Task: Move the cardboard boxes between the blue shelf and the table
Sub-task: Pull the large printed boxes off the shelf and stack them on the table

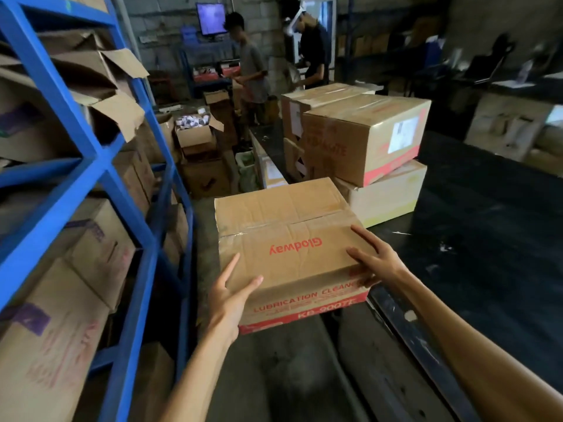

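Evidently carried Glodway box (pixel 289 239) mid-air between blue shelf (pixel 76 166) and table (pixel 487 239); left hand (pixel 227 300) and right hand (pixel 376 260) flat-fingered, clamping opposite near corners; best kept level, lowered squarely.

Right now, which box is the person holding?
Look between the blue shelf and the dark table. The box nearest the camera sits between the left hand and right hand. Only it shows red "Glodway" upside down on top.

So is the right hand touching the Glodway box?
Touching: the head view shows the right hand with fingers laid flat on the Glodway box top, near its right corner.
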